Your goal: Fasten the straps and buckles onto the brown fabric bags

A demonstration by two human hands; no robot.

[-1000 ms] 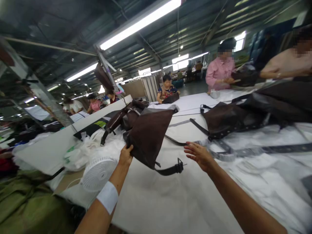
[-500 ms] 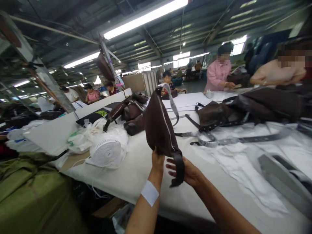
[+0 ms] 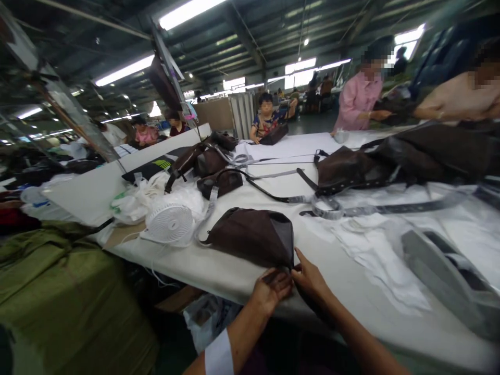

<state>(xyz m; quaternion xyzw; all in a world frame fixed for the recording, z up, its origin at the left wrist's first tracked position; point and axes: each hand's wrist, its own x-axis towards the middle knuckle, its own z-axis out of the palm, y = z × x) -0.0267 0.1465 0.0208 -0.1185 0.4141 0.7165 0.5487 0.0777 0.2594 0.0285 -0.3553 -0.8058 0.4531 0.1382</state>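
A dark brown bag (image 3: 250, 234) lies on its side on the white table (image 3: 230, 276), close to the front edge. Its grey plastic-wrapped strap (image 3: 208, 213) curves out at the left, by the fan. My left hand (image 3: 273, 288), palm turned up, has its fingers curled at the bag's near right corner. My right hand (image 3: 311, 276) pinches that same corner from the right, index finger along the bag's edge. A dark strap hangs below my right hand, partly hidden by the forearm.
A white fan (image 3: 171, 223) stands left of the bag. More brown bags (image 3: 213, 161) lie behind, and a large pile (image 3: 367, 161) is at the right. A grey tape dispenser-like object (image 3: 441, 276) sits right. A green sack (image 3: 58, 291) fills the lower left. Co-workers (image 3: 361, 99) stand across the table.
The bag, held upright above the table before, now lies on it. Both hands have come down and together at its near right corner. My right hand has closed on the corner.
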